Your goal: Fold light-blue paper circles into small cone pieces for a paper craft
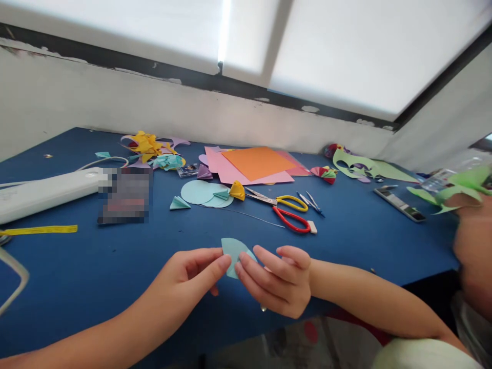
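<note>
The left hand (195,270) pinches blue paper (231,247); the right hand's (279,279) grip seems to pinch it too, though partly hidden. Scissors (273,201) lie beyond on the counter (126,256).

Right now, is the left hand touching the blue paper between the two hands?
Touching: the head view shows the left hand with its thumb lying on the blue paper.

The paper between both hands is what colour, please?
The paper is light blue, in the head view.
</note>
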Demonstrator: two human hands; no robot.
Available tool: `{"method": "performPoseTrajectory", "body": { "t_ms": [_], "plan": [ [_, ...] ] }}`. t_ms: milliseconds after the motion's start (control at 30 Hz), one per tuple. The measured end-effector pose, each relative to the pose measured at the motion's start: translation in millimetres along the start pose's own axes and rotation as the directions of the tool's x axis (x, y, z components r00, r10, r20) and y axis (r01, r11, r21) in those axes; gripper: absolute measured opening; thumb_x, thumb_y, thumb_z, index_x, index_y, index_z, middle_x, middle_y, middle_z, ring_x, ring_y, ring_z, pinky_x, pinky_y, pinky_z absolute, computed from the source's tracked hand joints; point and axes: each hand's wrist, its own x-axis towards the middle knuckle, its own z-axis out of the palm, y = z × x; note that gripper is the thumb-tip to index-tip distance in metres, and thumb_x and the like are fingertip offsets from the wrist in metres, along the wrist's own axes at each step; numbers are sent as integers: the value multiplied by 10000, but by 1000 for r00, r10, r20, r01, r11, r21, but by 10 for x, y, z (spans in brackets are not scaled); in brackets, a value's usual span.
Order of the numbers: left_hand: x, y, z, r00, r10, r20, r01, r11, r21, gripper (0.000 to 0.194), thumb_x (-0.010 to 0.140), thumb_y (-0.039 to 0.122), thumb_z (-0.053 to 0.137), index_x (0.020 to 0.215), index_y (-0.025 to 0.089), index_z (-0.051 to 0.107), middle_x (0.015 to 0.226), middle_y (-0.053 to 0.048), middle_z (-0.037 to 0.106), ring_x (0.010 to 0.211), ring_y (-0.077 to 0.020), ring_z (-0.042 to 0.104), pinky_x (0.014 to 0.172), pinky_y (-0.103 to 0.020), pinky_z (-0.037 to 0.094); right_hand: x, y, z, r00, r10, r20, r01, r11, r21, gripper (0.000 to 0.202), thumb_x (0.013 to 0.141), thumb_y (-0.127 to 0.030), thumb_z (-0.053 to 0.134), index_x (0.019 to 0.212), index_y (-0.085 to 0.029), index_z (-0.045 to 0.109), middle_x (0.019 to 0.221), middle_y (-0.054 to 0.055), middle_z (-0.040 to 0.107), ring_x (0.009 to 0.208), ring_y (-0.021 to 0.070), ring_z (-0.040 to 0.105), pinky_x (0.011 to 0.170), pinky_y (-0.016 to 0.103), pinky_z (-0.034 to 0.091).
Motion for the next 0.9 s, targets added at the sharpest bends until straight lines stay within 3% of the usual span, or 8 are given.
{"method": "performPoseTrajectory", "body": {
  "t_ms": [100,200,300,400,467,567,733,900],
  "plan": [
    [7,33,-35,999,30,-37,-28,999,42,223,795,387,583,825,198,699,650,20,618,601,-134,511,543,-199,431,71,-14,-47,990,-131,-59,123,986,-115,124,872,-257,543,941,-315,628,989,-36,693,854,158,641,531,291,355],
    [-14,32,-56,993,107,-57,-95,978,187,230,828,366,536,886,211,695,702,9,650,633,-153,546,567,-213,441,111,-19,-24,934,-243,-261,188,957,-218,95,861,-196,563,895,-262,622,957,-17,695,838,147,620,636,312,393],
    [-42,17,-56,988,151,24,-151,938,311,252,870,346,464,854,212,677,715,4,654,667,-162,574,613,-225,449,136,-51,34,926,-36,-376,51,998,32,47,855,-255,588,888,-225,604,983,36,648,901,168,585,780,347,428],
    [-53,19,-43,987,136,88,-158,925,347,299,899,348,403,790,196,636,688,0,631,630,-148,559,572,-214,430,165,-105,69,931,246,-271,-118,902,414,95,841,-256,604,900,-185,578,1030,92,564,939,162,564,787,303,478],
    [-54,33,-34,988,127,89,-150,930,335,312,910,356,384,771,190,609,690,0,620,613,-136,540,553,-205,420,179,-136,82,925,326,-195,-173,819,548,91,842,-237,597,896,-177,557,951,74,576,859,138,572,749,269,491],
    [-50,52,-31,988,119,100,-144,944,298,324,919,370,369,770,191,595,706,-1,616,627,-134,539,566,-203,428,179,-164,105,904,401,-147,-241,763,600,106,839,-253,596,889,-185,532,809,24,593,736,118,562,695,247,488],
    [-34,19,-40,979,122,161,-166,941,295,249,903,305,397,826,200,609,733,-5,636,680,-152,589,625,-219,452,163,-162,134,834,542,-104,-338,651,680,256,792,-279,648,976,-201,488,828,3,579,749,112,557,685,228,490],
    [-22,-29,-44,980,123,159,-171,924,341,247,897,250,383,807,201,608,729,0,637,681,-150,594,644,-227,446,196,-143,87,862,507,-13,-388,676,626,154,830,-307,600,907,-183,551,765,2,591,688,103,542,645,214,459]
  ]
}}
